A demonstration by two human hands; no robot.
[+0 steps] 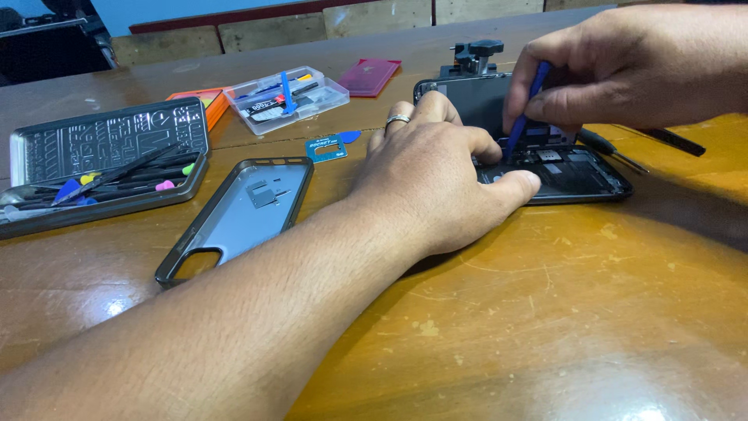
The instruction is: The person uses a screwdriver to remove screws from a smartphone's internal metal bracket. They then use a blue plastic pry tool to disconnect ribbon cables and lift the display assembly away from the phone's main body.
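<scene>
Right hand (623, 66) is pinching a slim blue plastic pry tool (523, 117) tip-down into the opened black smartphone (569, 175) lying lengthwise on the brown wooden table (545, 312), while left hand (436, 179) is pressing, fingers spread, on its near-left edge.

Opened black phone (573, 175) lying flat on wooden table, insides exposed, blue pry tool (523, 117) upright in it

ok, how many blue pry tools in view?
2: one blue pry tool held in the right hand over the opened phone, another across the clear plastic box. The tool tray may hide more.
</scene>
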